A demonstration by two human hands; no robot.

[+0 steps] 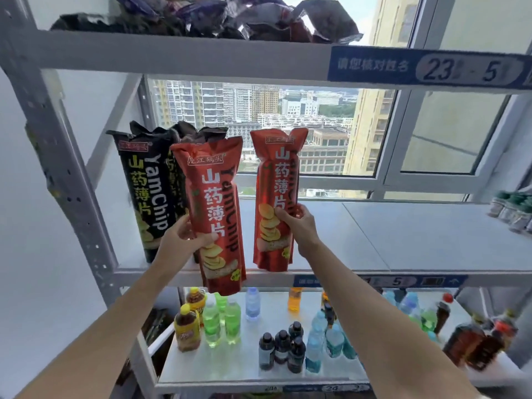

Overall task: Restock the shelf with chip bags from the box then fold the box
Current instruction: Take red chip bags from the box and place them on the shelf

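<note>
Two tall red YamChip bags are held upright at the middle shelf [403, 240]. My left hand [184, 236] grips the left red bag [214, 197], whose bottom hangs in front of and below the shelf's front edge. My right hand [299, 226] grips the right red bag [275, 191], whose base is at the shelf surface near the front edge. Black YamChip bags [146, 191] stand upright at the shelf's left end, just behind the left red bag. The box is not in view.
The top shelf [172, 53] carries a pile of dark chip bags [218, 18]. The shelf below holds several drink bottles [282, 341]. Green-capped bottles [512, 208] stand at the middle shelf's far right. A window [316, 125] is behind the rack, and a grey upright post [66, 174] is at left.
</note>
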